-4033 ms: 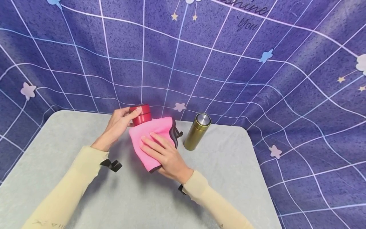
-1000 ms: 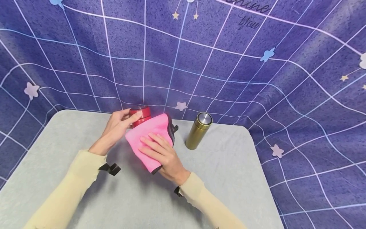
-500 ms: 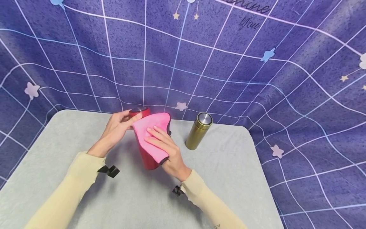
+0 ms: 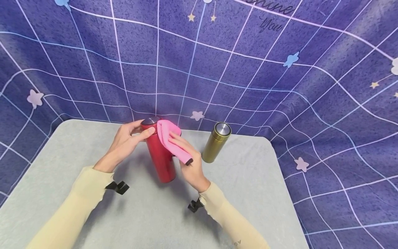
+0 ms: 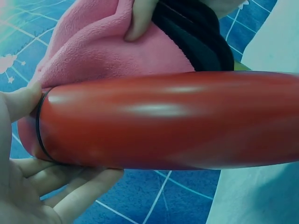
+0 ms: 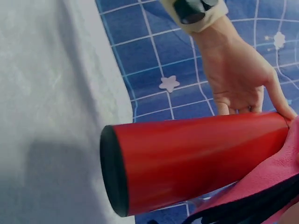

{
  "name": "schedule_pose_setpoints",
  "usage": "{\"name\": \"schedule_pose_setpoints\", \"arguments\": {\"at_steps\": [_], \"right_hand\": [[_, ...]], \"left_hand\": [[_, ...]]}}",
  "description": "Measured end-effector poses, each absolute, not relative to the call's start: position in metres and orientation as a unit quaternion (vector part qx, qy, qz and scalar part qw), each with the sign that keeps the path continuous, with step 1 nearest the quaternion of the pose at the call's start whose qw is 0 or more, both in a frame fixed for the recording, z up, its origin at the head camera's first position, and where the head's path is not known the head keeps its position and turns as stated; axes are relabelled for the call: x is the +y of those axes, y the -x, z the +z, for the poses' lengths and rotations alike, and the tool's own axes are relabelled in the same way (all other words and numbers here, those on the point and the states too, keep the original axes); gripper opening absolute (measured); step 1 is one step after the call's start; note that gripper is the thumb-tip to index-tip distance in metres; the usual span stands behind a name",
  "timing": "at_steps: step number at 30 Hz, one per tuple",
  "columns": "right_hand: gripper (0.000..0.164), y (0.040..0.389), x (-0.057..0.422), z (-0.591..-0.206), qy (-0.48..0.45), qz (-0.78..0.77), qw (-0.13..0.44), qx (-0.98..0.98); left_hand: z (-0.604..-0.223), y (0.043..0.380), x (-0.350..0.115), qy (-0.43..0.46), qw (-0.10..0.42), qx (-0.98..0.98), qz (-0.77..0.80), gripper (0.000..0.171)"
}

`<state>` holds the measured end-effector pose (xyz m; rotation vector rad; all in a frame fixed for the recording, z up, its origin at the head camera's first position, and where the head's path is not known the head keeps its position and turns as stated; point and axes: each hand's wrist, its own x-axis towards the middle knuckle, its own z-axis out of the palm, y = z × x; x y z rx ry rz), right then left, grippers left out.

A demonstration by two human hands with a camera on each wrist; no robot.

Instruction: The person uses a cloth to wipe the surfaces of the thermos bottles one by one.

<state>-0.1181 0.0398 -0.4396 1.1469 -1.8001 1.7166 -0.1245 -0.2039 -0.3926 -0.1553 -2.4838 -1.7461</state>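
My left hand (image 4: pixel 124 143) grips the upper end of a red thermos bottle (image 4: pixel 161 160), thumb on one side and fingers on the other. The bottle leans, its dark lid top toward the wall; its dark base shows in the right wrist view. A soft pink cloth (image 4: pixel 168 136) with black edging lies against the bottle's upper right side. My right hand (image 4: pixel 191 166) holds this cloth, fingers over it. In the left wrist view the cloth (image 5: pixel 107 51) is bunched along the red body, with a fingertip on it. The right thumb is mostly hidden.
An olive-gold thermos bottle (image 4: pixel 214 145) with a silver lid top stands upright to the right of the hands. Light grey fabric covers the table (image 4: pixel 149 218). A purple-blue curtain (image 4: pixel 236 69) with grid lines and stars hangs behind and on both sides.
The cloth has slid up and right with my right hand and is more bunched, uncovering the red body it hid before. My left hand keeps its hold at the upper end.
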Motion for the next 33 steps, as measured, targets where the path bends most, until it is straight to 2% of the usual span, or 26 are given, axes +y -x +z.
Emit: {"name": "schedule_pose_setpoints", "arguments": {"at_steps": [8,17,26,33], "right_hand": [[0.037,0.124,0.048,-0.428,-0.324,0.672,0.142,-0.651],[0.045,0.144,0.05,-0.414,-0.261,0.697,0.088,-0.662],[0.039,0.164,0.047,-0.404,-0.209,0.693,0.028,-0.689],[0.034,0.175,0.045,-0.402,-0.178,0.69,-0.032,-0.701]], "left_hand": [[-0.393,0.121,-0.198,0.067,0.099,-0.823,-0.555,0.048],[-0.391,0.114,-0.193,0.072,0.089,-0.794,-0.598,0.063],[-0.396,0.112,-0.19,0.123,0.128,-0.768,-0.616,0.058],[-0.4,0.109,-0.187,0.143,0.145,-0.779,-0.593,0.067]]}}
